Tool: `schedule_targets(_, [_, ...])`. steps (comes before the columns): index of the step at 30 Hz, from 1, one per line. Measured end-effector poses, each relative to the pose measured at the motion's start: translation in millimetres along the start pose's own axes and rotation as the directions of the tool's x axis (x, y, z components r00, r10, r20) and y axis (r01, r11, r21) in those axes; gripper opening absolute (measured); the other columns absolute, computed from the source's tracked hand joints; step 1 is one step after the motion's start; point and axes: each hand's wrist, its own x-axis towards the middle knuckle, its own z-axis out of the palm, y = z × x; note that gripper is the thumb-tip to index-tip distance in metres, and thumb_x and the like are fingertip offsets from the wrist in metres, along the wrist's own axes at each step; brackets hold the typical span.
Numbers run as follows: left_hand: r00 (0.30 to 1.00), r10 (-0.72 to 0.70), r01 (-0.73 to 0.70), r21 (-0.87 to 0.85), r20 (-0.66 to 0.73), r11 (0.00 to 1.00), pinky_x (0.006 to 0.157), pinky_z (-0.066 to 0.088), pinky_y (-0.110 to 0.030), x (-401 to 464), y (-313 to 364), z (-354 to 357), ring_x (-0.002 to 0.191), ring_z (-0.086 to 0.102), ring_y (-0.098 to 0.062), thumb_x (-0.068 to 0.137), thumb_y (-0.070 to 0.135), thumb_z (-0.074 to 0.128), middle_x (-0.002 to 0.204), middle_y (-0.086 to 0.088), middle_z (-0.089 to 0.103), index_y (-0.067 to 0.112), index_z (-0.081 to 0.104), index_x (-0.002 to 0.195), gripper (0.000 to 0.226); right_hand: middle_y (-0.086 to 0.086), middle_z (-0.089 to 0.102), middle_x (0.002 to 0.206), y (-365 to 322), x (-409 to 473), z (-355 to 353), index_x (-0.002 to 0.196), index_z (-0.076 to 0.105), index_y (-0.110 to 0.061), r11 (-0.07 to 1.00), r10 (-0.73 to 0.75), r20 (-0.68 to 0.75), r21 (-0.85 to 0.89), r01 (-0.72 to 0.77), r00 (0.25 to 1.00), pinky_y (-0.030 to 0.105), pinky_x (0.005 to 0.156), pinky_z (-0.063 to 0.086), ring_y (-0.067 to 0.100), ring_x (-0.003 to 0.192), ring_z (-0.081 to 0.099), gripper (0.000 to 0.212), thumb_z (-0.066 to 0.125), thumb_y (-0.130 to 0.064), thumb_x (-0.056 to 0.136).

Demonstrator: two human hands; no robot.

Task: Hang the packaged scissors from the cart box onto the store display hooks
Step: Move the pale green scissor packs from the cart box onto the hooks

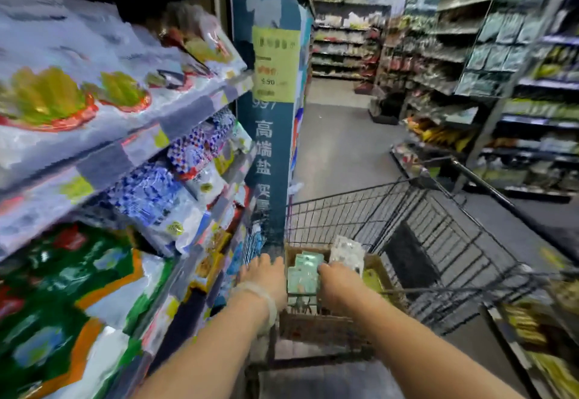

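Over the cart box (380, 268), both hands reach packaged scissors (303, 276).

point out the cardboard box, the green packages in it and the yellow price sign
cardboard box (380, 268): head view, on its right wall
green packages (303, 276): head view, on the front face of the stack between the hands
yellow price sign (275, 64): head view, on the middle of the sheet

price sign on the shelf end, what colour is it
Pale yellow-green, with orange print, on the price sign in the head view.
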Motion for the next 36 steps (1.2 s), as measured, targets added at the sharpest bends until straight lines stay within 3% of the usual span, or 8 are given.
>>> schedule_targets(6, [0.997, 0.070, -0.072, 0.045, 0.030, 0.996, 0.109, 0.029, -0.046, 75, -4, -15, 0.134, 0.030, -0.035, 0.092, 0.022, 0.052, 0.144, -0.015, 0.032, 0.012, 0.030, 0.141, 0.054, 0.012, 0.050, 0.132, 11, 73, -12, 0.131, 0.043, -0.014, 0.997, 0.069, -0.003, 0.019, -0.069, 0.998, 0.041, 0.098, 0.046, 0.031, 0.119, 0.050, 0.043, 0.051, -0.016, 0.089])
schedule_targets(13, [0.994, 0.052, -0.057, 0.045, 0.097, 0.997, 0.114, 0.022, -0.046, 151, 0, 0, 0.138, 0.025, -0.033, 0.089, 0.020, 0.055, 0.149, -0.015, 0.027, 0.012, 0.027, 0.143, 0.061, 0.012, 0.046, 0.135, 33, 152, 11, 0.138, 0.037, -0.017, 0.998, 0.051, 0.060, 0.035, -0.053, 0.997, 0.044, 0.102, 0.042, 0.033, 0.122, 0.046, 0.052, 0.053, -0.030, 0.091])
schedule_targets(19, [0.977, 0.009, -0.005, -0.019, 0.211, 1.000, 0.115, 0.020, -0.047, 223, -2, 34, 0.142, 0.019, -0.034, 0.093, 0.020, 0.051, 0.151, -0.014, 0.024, 0.013, 0.023, 0.146, 0.061, 0.016, 0.046, 0.134, 58, 233, 45, 0.131, 0.040, -0.010, 0.998, 0.046, 0.252, 0.032, -0.055, 0.967, 0.049, 0.109, 0.033, 0.037, 0.126, 0.041, 0.043, 0.050, -0.027, 0.093])
schedule_targets(23, [0.943, -0.057, 0.094, -0.096, 0.328, 0.991, 0.110, 0.031, -0.043, 270, -1, 71, 0.135, 0.031, -0.033, 0.094, 0.020, 0.045, 0.146, -0.014, 0.032, 0.012, 0.027, 0.143, 0.053, 0.018, 0.048, 0.133, 80, 279, 85, 0.134, 0.037, -0.006, 0.984, 0.053, 0.413, 0.136, -0.119, 0.909, 0.043, 0.113, 0.025, 0.034, 0.125, 0.045, 0.046, 0.050, -0.023, 0.093])
schedule_targets(26, [0.908, -0.091, 0.150, -0.115, 0.408, 0.982, 0.109, 0.032, -0.041, 295, 2, 98, 0.134, 0.032, -0.032, 0.094, 0.021, 0.045, 0.145, -0.012, 0.033, 0.013, 0.027, 0.143, 0.053, 0.019, 0.048, 0.134, 90, 308, 118, 0.139, 0.026, -0.003, 0.951, 0.066, 0.514, 0.228, -0.210, 0.855, 0.037, 0.106, 0.034, 0.033, 0.124, 0.046, 0.054, 0.048, -0.020, 0.093])
schedule_targets(29, [0.884, -0.123, 0.191, -0.108, 0.450, 0.976, 0.107, 0.033, -0.041, 317, 1, 126, 0.133, 0.033, -0.031, 0.096, 0.022, 0.044, 0.144, -0.010, 0.033, 0.014, 0.027, 0.143, 0.050, 0.018, 0.037, 0.141, 90, 333, 151, 0.131, 0.035, -0.012, 0.895, 0.120, 0.560, 0.296, -0.333, 0.820, 0.036, 0.099, 0.040, 0.033, 0.122, 0.046, 0.046, 0.050, -0.026, 0.090])
schedule_targets(33, [0.855, -0.178, 0.282, -0.149, 0.487, 0.948, 0.107, 0.035, -0.039, 341, -3, 167, 0.133, 0.034, -0.030, 0.094, 0.021, 0.049, 0.147, -0.010, 0.031, 0.012, 0.018, 0.148, 0.063, 0.015, 0.052, 0.128, 89, 358, 189, 0.141, 0.024, -0.007, 0.856, 0.156, 0.577, 0.327, -0.401, 0.802, 0.033, 0.086, 0.047, 0.030, 0.113, 0.055, 0.056, 0.049, -0.021, 0.093])
schedule_targets(36, [0.845, -0.195, 0.335, -0.209, 0.499, 0.918, 0.110, 0.034, -0.040, 350, -5, 187, 0.136, 0.031, -0.029, 0.094, 0.024, 0.051, 0.149, -0.009, 0.028, 0.013, 0.019, 0.149, 0.065, 0.015, 0.058, 0.120, 88, 369, 210, 0.138, 0.025, -0.004, 0.741, 0.255, 0.578, 0.398, -0.541, 0.775, 0.033, 0.079, 0.048, 0.030, 0.106, 0.060, 0.057, 0.052, -0.024, 0.092])
